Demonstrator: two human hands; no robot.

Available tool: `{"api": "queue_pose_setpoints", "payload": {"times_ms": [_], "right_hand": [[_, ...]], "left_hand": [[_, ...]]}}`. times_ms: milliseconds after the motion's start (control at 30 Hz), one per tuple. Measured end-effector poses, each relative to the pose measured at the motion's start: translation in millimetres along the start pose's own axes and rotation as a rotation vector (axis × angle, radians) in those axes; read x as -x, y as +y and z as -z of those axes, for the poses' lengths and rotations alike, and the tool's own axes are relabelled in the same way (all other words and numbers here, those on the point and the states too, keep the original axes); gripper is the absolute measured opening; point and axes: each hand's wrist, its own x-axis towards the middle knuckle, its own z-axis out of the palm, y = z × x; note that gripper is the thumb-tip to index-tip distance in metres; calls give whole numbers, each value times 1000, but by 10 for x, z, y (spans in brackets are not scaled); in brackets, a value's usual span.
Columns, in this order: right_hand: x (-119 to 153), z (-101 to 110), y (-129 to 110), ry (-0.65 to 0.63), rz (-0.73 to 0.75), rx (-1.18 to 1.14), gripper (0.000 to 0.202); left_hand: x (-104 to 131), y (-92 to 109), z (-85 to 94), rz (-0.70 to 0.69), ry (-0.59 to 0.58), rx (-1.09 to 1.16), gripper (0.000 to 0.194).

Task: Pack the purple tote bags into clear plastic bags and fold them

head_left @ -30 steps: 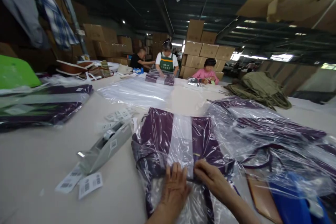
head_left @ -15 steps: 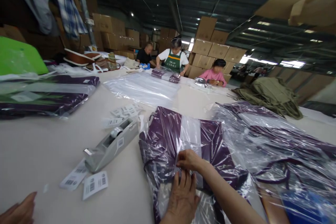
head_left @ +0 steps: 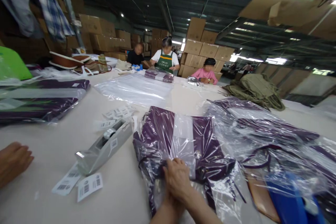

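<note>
In front of me lies a folded purple cloth item [head_left: 157, 126] with a pale band across it, inside a clear plastic bag [head_left: 225, 189]. My right hand [head_left: 180, 176] is on the lower middle of the bag, its fingers curled and closed on the plastic. Under it my left hand [head_left: 169, 197] is crossed by the right, its fingers mostly hidden. Left of the bag stands a grey tape dispenser [head_left: 107, 147] with a roll in it. Printed barcode labels [head_left: 90, 186] lie close to the dispenser.
Another person's hand [head_left: 14, 162] rests at the left edge. More bagged purple items [head_left: 262, 119] lie to the right, with a blue object [head_left: 285, 196] near the front. Clear plastic sheets [head_left: 133, 87] and olive cloth [head_left: 254, 87] are farther back. Several co-workers [head_left: 166, 59] are across the table.
My right hand has moved down over my left, which was lying flat with its fingers showing. The view has shifted slightly right. The other person's hand at left has moved up and curled.
</note>
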Motion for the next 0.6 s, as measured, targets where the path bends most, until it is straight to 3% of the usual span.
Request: {"api": "queue_pose_setpoints", "payload": {"times_ms": [100, 233, 333, 400, 500, 600], "right_hand": [[224, 27, -37, 65, 32, -105, 20], [705, 284, 416, 368, -2, -252, 21], [1326, 437, 947, 580, -213, -203, 23], [1770, 485, 1272, 654, -446, -122, 34], [2311, 507, 1584, 587, -790, -63, 56], [2649, 513, 1656, 447, -985, -145, 60]], "left_hand": [[56, -34, 15, -41, -8, 5, 40], [38, -119, 225, -121, 9, 14, 41], [-44, -150, 424, -135, -37, -10, 52], [-83, -133, 535, -130, -105, -26, 49], [-103, -53, 635, -110, -130, -87, 44], [-98, 97, 653, -130, -3, -122, 46]]}}
